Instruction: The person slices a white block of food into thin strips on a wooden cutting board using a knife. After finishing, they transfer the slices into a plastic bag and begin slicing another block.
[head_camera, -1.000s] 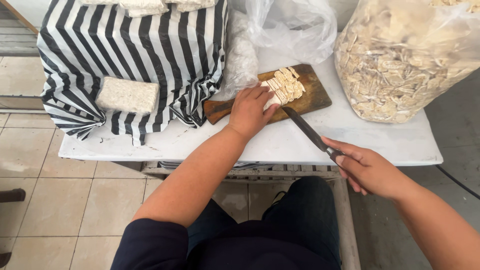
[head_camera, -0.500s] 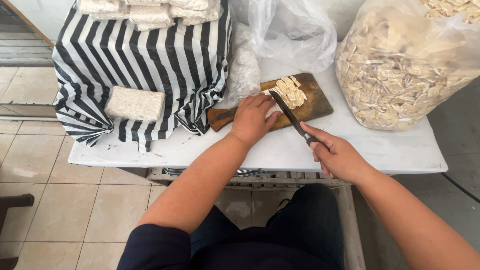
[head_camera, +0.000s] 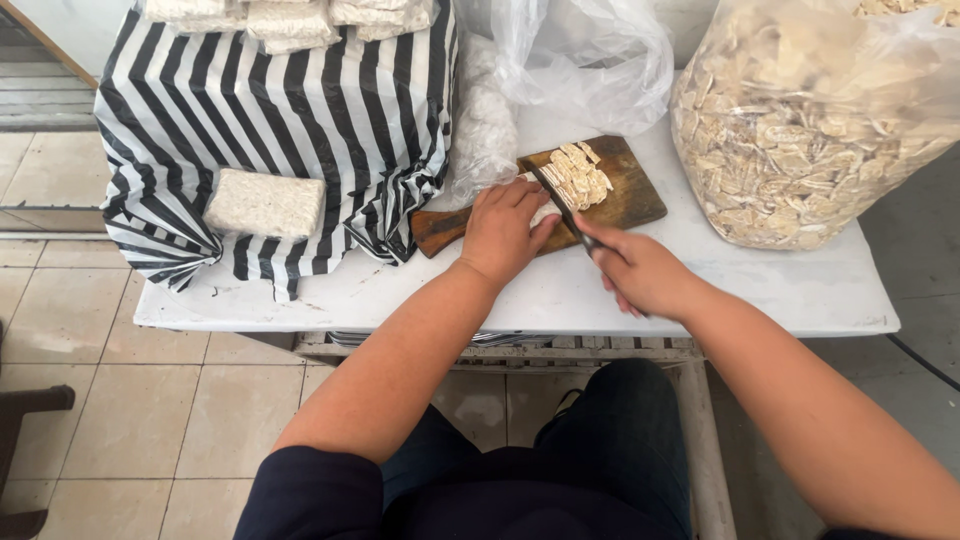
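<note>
Left hand (head_camera: 505, 228) lies palm-down, fingers pressed on a pale block (head_camera: 545, 210) on the wooden cutting board (head_camera: 630, 195). Right hand (head_camera: 640, 270) grips the knife (head_camera: 562, 208), blade against the block beside cut slices (head_camera: 580, 180).

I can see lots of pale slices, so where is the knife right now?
In the head view, the knife is in the right hand, its blade across the wooden cutting board, between the sliced pieces and the left hand.

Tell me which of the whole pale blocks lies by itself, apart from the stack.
The single pale block lying low on the striped cloth, near the table's front left. The other whole blocks are piled together at the cloth's far edge.
</note>
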